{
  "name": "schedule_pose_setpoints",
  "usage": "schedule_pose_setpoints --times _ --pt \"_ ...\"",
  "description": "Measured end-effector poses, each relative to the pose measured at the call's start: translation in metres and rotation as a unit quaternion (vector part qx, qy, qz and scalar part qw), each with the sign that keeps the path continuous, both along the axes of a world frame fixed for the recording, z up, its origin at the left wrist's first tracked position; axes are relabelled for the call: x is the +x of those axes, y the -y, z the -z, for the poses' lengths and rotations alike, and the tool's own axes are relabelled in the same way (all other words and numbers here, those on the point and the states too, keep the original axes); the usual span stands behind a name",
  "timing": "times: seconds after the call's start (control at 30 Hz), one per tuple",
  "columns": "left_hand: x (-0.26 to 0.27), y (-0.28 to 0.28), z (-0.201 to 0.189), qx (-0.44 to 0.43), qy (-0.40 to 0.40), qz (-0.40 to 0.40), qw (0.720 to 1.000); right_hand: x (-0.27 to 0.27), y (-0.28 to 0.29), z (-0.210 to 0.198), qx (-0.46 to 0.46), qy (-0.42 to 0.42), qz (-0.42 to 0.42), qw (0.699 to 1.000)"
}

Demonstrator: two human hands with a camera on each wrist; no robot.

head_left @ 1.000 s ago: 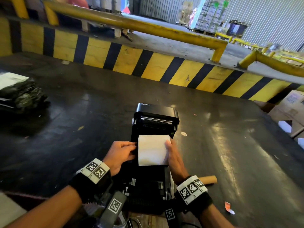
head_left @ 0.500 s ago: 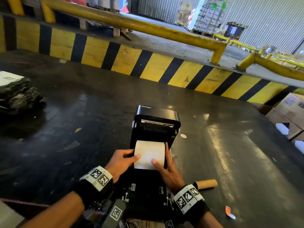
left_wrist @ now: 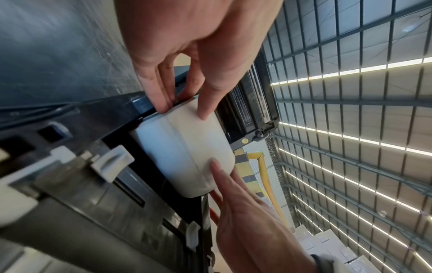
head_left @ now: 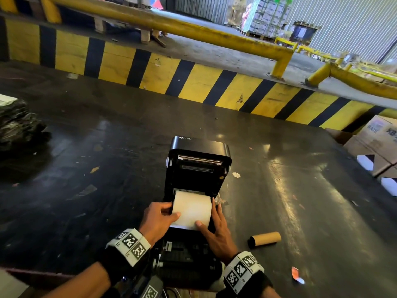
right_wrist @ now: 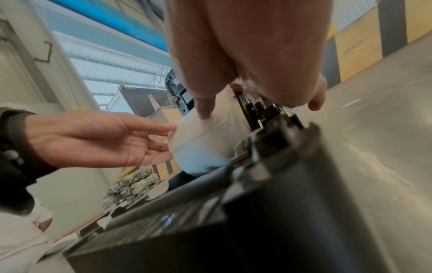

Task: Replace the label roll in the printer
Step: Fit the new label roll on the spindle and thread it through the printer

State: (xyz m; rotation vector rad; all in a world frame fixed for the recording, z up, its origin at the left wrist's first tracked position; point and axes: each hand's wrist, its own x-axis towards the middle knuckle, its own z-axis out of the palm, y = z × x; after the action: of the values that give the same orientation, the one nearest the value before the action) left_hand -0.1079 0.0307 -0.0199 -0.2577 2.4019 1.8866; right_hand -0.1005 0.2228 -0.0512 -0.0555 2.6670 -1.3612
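Fingers [left_wrist: 163,96] of the left hand [head_left: 158,218] lie straight against one end of the label roll [head_left: 192,209], thumb on its top. Right hand [head_left: 217,231] flanks the opposite end, fingers extended, thumb pressing the paper. Roll sits in the open bay of the printer [head_left: 198,168], below the raised lid [head_left: 200,150]. Right of the printer lies an empty cardboard core [head_left: 265,239]; nearer, a red-and-white scrap [head_left: 297,275]. Far left of the printer sits a black wrapped bundle [head_left: 17,125]. Behind the printer runs a striped barrier [head_left: 154,69].
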Motion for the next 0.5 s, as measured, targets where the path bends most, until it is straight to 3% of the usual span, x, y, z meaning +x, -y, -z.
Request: schedule_pose_setpoints --times 0.5 --pt "0.016 -0.006 0.006 -0.046 -0.016 -0.006 0.999 0.011 -0.01 0.001 0.003 0.001 -0.035 0.999"
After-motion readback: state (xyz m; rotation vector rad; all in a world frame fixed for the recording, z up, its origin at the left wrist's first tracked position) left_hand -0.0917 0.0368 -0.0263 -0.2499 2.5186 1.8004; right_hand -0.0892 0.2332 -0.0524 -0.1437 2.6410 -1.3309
